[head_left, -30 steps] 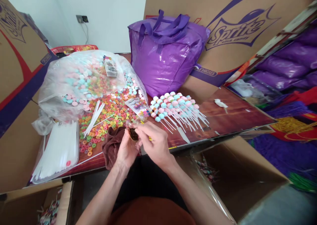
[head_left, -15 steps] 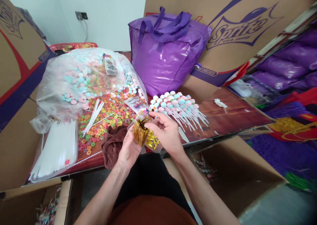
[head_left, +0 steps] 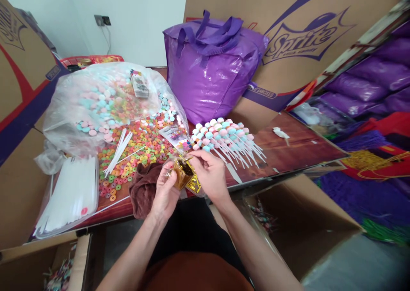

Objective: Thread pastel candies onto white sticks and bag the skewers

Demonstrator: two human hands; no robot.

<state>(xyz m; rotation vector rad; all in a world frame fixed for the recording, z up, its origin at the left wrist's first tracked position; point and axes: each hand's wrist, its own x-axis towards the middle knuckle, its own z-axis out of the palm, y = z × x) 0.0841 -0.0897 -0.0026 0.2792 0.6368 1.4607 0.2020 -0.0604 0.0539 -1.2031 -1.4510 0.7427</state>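
Observation:
Just above the table's front edge, my left hand (head_left: 165, 192) is closed around a bundle of shiny gold twist ties (head_left: 182, 177) that seems to be in clear plastic. My right hand (head_left: 211, 173) has its thumb and fingertips pinched together at the bundle's top, on gold strips there. Under the hands more gold twist ties (head_left: 194, 185) lie in a clear tub, partly covered by my right hand. Candy lollipops on white sticks (head_left: 224, 137) are stacked just beyond my right hand. A brown cloth (head_left: 144, 190) lies beside my left hand.
Ring candies (head_left: 144, 139) are spread over the table beside a big clear bag of candies (head_left: 73, 98). A tray of white sticks (head_left: 68, 192) stands at the left edge. Behind is a purple tote bag (head_left: 211, 81). Open cartons (head_left: 304, 222) flank my legs.
My right hand has closed its fingers more tightly at the bundle's top. The left hand keeps its hold, with the bundle slightly turned. The whole view has shifted a little.

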